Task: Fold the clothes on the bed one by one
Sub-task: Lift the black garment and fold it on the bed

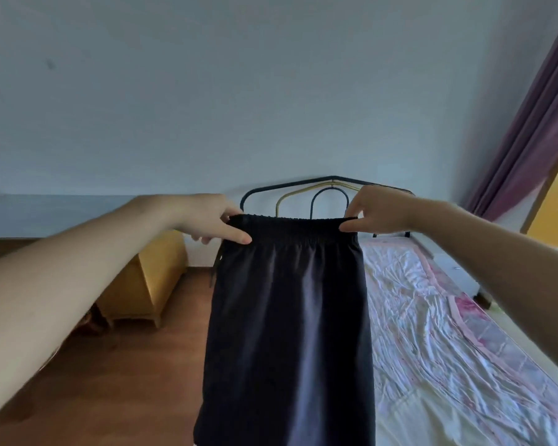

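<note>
A pair of dark shorts (pixel 287 317) with a gathered elastic waistband hangs in the air in front of me, its lower part running off the bottom of the view. My left hand (pixel 211 218) pinches the waistband's left end. My right hand (pixel 377 209) pinches its right end. The waistband is stretched level between both hands. A thin drawstring dangles at the shorts' left side. Behind and to the right lies the bed (pixel 448 333) with a crumpled pink-and-white floral sheet. No other clothes show on the visible part of the bed.
A black and gold metal headboard (pixel 332 188) stands at the bed's far end against the pale wall. A yellow wooden bedside cabinet (pixel 148 284) sits on the brown wood floor at the left. Purple curtains (pixel 535 123) hang at the right.
</note>
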